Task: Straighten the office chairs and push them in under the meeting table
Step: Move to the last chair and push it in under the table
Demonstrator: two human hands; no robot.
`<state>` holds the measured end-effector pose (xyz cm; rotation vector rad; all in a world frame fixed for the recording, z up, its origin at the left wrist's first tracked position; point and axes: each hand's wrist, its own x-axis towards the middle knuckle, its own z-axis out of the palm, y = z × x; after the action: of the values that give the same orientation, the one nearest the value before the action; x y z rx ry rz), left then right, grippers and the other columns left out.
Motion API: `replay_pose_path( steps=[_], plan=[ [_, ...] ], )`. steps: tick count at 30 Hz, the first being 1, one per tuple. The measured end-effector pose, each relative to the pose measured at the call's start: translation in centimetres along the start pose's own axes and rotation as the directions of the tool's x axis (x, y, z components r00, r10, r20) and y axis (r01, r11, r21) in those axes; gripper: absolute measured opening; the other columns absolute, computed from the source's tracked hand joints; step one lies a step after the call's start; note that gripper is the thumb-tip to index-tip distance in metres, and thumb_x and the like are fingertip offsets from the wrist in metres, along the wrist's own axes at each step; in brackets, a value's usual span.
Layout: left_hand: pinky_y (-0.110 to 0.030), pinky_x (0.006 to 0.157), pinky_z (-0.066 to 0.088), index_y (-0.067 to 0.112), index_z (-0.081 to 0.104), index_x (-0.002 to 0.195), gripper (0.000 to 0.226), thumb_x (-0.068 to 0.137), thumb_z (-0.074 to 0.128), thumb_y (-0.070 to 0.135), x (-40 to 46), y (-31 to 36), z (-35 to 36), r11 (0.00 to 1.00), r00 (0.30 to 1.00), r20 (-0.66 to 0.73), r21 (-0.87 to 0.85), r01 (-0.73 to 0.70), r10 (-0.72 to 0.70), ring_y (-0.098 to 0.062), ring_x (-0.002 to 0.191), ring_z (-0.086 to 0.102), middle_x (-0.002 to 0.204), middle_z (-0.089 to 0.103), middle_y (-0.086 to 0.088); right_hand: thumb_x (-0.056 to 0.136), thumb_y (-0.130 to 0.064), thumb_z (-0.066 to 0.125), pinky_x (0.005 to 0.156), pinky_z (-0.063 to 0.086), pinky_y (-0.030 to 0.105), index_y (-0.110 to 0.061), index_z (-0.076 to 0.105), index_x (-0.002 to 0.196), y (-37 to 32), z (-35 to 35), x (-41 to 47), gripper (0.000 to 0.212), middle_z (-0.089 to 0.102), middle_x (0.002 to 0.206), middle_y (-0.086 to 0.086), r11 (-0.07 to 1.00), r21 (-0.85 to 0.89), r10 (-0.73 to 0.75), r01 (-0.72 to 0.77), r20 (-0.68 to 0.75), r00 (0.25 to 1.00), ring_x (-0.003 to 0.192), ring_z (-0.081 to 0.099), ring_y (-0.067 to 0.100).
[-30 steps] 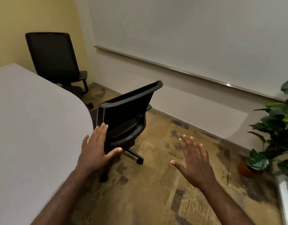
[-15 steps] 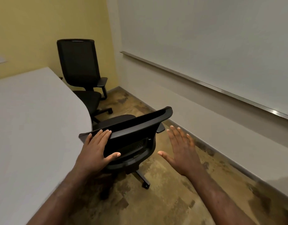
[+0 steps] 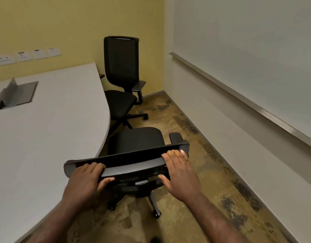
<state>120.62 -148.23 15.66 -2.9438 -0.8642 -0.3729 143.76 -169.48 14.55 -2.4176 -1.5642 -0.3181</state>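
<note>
Lower centre of the frame: a black office chair (image 3: 133,151) stands beside the curved edge of the white meeting table (image 3: 51,130), its seat partly under the tabletop and its backrest turned toward the camera. The left hand (image 3: 86,179) grips the left end of the backrest's top rail, fingers curled over the top and thumb beneath. The right hand (image 3: 179,172) rests on the right end of the same rail, fingers laid nearly straight over the top edge and thumb spread out below; a firm clasp is not evident. Upper centre: a second black chair (image 3: 122,76) stands upright in the corner, its seat close to the table's far edge. Left of frame: a cable hatch (image 3: 23,93) with a raised flap is set in the tabletop. Upper left: wall sockets (image 3: 26,56) on the yellow wall. Right: a whiteboard (image 3: 256,50) with a metal tray rail.
</note>
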Motion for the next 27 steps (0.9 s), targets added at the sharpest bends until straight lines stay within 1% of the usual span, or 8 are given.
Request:
replay_pose_path(
  steps=[3, 6, 9, 12, 17, 21, 24, 27],
  plan=[
    [-0.023, 0.051, 0.028, 0.033, 0.050, 0.081, 0.050, 0.088, 0.025, 0.077, 1.3, 2.5, -0.7, 1.000, 0.999, 0.042, -0.015, 0.012, -0.012, -0.008, 0.061, 0.048, 0.069, 0.051, 0.016, 0.073, -0.044, 0.078, 0.108, 0.043, 0.047, -0.014, 0.061, 0.119, 2.9, 0.3, 2.0, 0.057, 0.063, 0.113, 0.004, 0.999, 0.033, -0.032, 0.032, -0.021, 0.999, 0.113, 0.058, 0.027],
    [-0.019, 0.044, 0.020, 0.036, 0.041, 0.073, 0.051, 0.083, 0.024, 0.083, 2.9, 5.2, -0.8, 1.000, 0.998, 0.054, -0.003, 0.023, -0.023, -0.006, 0.054, 0.047, 0.060, 0.045, 0.017, 0.063, -0.035, 0.080, 0.099, 0.048, 0.042, -0.019, 0.058, 0.097, 5.9, 0.6, 4.3, 0.043, 0.058, 0.092, -0.002, 0.996, 0.025, -0.083, 0.084, -0.006, 0.996, 0.093, 0.057, 0.023],
    [-0.016, 0.043, 0.013, 0.034, 0.048, 0.072, 0.052, 0.083, 0.028, 0.081, 3.9, 7.8, 0.0, 0.998, 0.998, 0.018, 0.032, 0.059, -0.060, -0.009, 0.048, 0.050, 0.058, 0.048, 0.016, 0.052, -0.025, 0.082, 0.083, 0.050, 0.036, -0.020, 0.055, 0.080, 9.2, 1.5, 6.4, 0.039, 0.056, 0.076, -0.004, 0.987, 0.024, -0.158, 0.158, -0.022, 0.987, 0.076, 0.055, 0.021],
    [-0.018, 0.044, 0.016, 0.029, 0.058, 0.075, 0.057, 0.084, 0.032, 0.079, 4.3, 10.0, 1.1, 0.994, 0.995, -0.015, 0.048, 0.095, -0.095, -0.012, 0.047, 0.052, 0.059, 0.054, 0.012, 0.057, -0.024, 0.083, 0.071, 0.044, 0.031, -0.022, 0.052, 0.069, 12.0, 2.6, 8.1, 0.034, 0.053, 0.065, -0.006, 0.975, -0.007, -0.221, 0.221, -0.043, 0.974, 0.066, 0.051, 0.018],
    [-0.023, 0.047, 0.022, 0.026, 0.058, 0.073, 0.060, 0.084, 0.033, 0.079, 5.7, 13.1, 1.8, 0.983, 0.982, -0.073, 0.051, 0.176, -0.172, -0.014, 0.050, 0.053, 0.060, 0.053, 0.009, 0.080, -0.025, 0.075, 0.066, 0.035, 0.031, -0.020, 0.053, 0.065, 15.2, 3.4, 10.3, 0.027, 0.052, 0.060, -0.003, 0.955, 0.027, -0.286, 0.295, -0.178, 0.942, 0.060, 0.049, 0.021],
    [-0.024, 0.049, 0.029, 0.024, 0.062, 0.077, 0.064, 0.085, 0.032, 0.080, 6.1, 15.2, 2.0, 0.970, 0.970, -0.089, 0.064, 0.234, -0.228, -0.015, 0.053, 0.055, 0.063, 0.057, 0.007, 0.085, -0.025, 0.069, 0.065, 0.036, 0.033, -0.020, 0.052, 0.065, 17.1, 3.5, 11.4, 0.027, 0.051, 0.059, -0.002, 0.928, 0.069, -0.349, 0.366, -0.180, 0.920, 0.059, 0.048, 0.022],
    [-0.023, 0.051, 0.028, 0.025, 0.060, 0.077, 0.062, 0.085, 0.033, 0.080, 6.5, 16.5, 2.2, 0.957, 0.956, -0.102, 0.067, 0.281, -0.274, -0.015, 0.054, 0.055, 0.064, 0.056, 0.007, 0.085, -0.023, 0.064, 0.064, 0.036, 0.032, -0.020, 0.052, 0.065, 18.1, 3.4, 12.1, 0.023, 0.052, 0.059, -0.002, 0.907, 0.112, -0.387, 0.407, -0.162, 0.908, 0.057, 0.048, 0.022],
    [-0.023, 0.051, 0.023, 0.026, 0.055, 0.073, 0.061, 0.084, 0.034, 0.082, 7.0, 18.2, 2.2, 0.936, 0.933, -0.126, 0.068, 0.346, -0.336, -0.013, 0.052, 0.049, 0.061, 0.050, 0.010, 0.072, -0.017, 0.071, 0.061, 0.037, 0.032, -0.018, 0.052, 0.064, 19.4, 2.9, 13.0, 0.020, 0.052, 0.058, 0.000, 0.876, 0.162, -0.442, 0.454, -0.106, 0.891, 0.056, 0.048, 0.023]
  ],
)
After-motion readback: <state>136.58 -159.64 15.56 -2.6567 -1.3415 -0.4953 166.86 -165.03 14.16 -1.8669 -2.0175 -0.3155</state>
